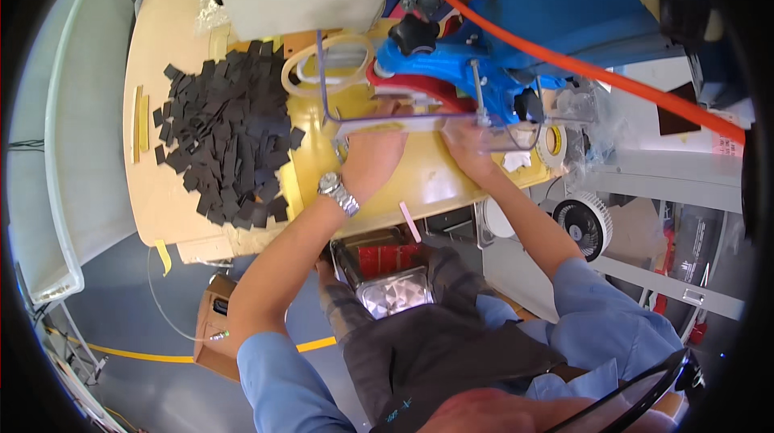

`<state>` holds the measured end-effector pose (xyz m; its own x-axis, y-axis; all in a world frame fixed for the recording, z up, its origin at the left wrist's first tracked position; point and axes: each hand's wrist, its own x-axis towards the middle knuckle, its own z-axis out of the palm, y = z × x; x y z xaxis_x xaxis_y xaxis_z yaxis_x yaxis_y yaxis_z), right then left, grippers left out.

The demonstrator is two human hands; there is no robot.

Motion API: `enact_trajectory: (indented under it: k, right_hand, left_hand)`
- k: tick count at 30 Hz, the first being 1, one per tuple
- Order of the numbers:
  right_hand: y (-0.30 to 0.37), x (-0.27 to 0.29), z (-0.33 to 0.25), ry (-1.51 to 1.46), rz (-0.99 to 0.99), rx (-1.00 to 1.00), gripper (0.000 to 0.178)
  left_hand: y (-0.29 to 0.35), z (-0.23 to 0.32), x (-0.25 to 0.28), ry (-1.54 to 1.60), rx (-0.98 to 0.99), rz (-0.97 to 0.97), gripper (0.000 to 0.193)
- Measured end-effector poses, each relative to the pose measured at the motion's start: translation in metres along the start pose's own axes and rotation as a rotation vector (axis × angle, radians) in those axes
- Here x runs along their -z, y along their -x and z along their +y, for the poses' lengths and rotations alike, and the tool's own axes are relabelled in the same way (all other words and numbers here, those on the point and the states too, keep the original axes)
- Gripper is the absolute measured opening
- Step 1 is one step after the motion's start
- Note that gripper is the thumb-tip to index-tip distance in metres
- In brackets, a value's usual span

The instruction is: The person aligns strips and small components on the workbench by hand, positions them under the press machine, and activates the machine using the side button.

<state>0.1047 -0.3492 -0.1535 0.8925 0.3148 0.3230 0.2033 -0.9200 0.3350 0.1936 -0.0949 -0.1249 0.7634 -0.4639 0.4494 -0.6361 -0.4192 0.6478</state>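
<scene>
My left hand [376, 156], with a silver watch [337, 193] on its wrist, reaches under the edge of a clear plastic guard [324, 102]. My right hand [468, 147] is close beside it, by the guard's right part. The fingers of both hands are blurred and partly behind the guard, so what they hold, if anything, does not show. Right above them is a blue machine arm [451, 62] with a curved red part [435, 92] and a black knob [414, 34]. A large heap of small black square pieces [230, 131] lies left of my left hand.
The yellow work surface [427, 179] lies on a wooden table [153, 207]. An orange hose [556, 62] crosses the upper right. Cream rings [292, 78] lie near the heap. A tape roll [552, 143] sits right of my hands. A small fan [582, 225] stands lower right, a cardboard box [211, 316] lower left.
</scene>
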Motion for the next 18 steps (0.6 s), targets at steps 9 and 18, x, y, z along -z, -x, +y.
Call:
enact_trajectory:
  k: [9,18]
  right_hand:
    - [-0.021,0.017,-0.006,-0.618,0.224,-0.213,0.032]
    - [0.000,0.160,-0.026,-0.997,-0.058,-0.409,0.018]
  left_hand:
    - [0.002,-0.004,0.002,-0.115,0.053,-0.097,0.025]
    - [0.004,-0.002,0.000,-0.158,0.054,-0.078,0.024]
